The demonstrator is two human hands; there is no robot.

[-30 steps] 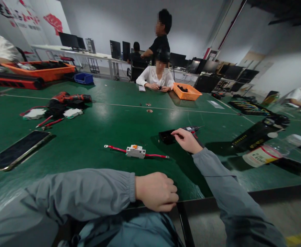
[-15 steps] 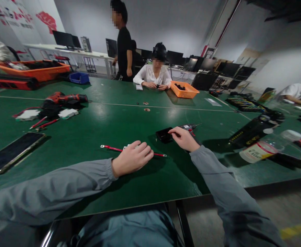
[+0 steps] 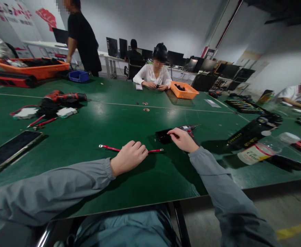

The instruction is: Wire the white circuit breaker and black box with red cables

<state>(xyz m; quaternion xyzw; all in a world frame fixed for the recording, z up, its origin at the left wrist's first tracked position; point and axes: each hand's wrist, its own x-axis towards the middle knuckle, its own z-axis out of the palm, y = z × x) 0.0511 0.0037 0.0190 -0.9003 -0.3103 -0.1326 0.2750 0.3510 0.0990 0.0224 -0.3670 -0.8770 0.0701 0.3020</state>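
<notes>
My left hand [image 3: 130,156] is closed over the middle of a short red cable [image 3: 110,148], just above the green table. Metal lugs show at both cable ends, and whatever else lies under the palm is hidden. Farther right, my right hand [image 3: 184,140] has thumb and forefinger pinched together at the right side of a small black box [image 3: 163,136]. What those fingertips hold is too small to make out. Behind that hand lies a grey and red electric screwdriver [image 3: 188,128], partly covered by it.
A phone [image 3: 12,149], a red drill [image 3: 63,97] and white blocks with red leads [image 3: 66,112] lie left. Right stand a tilted black bottle [image 3: 251,132] and a clear labelled bottle [image 3: 257,153]. Across the green table [image 3: 119,116], a person in white sits beside an orange basket [image 3: 184,92].
My left hand has shifted slightly left with the red cable, whose right end sits higher. A white piece beside the hand is now hidden. The person in black has walked left.
</notes>
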